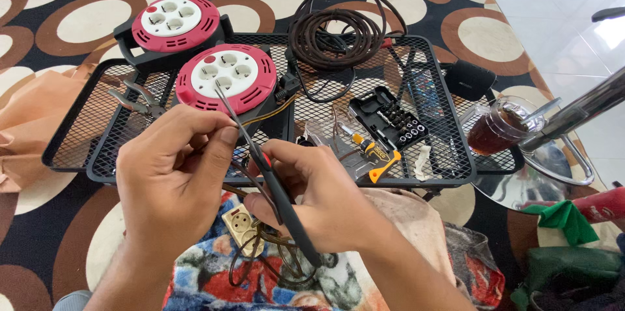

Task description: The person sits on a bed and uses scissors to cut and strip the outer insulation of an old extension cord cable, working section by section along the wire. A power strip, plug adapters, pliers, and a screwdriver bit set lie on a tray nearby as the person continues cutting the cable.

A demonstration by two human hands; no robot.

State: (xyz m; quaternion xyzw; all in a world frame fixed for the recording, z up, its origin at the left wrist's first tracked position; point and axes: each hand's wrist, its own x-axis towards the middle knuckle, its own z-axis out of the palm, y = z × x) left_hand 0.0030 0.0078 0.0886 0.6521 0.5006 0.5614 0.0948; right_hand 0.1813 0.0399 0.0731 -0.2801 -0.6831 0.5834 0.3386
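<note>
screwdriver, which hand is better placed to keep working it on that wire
Right, probably. The right hand already grips the screwdriver by its dark handle, shaft angled up toward the left hand, whose fingertips pinch the thin brown wire at the tip.

A black bit case (388,116) lies open on the mesh tray (78,130), toward its right half, near the front edge (rows of small silver bits inside). Just past the tray's right edge sits a flat black pouch (470,78) with a small pale label, too small to make out.
</note>
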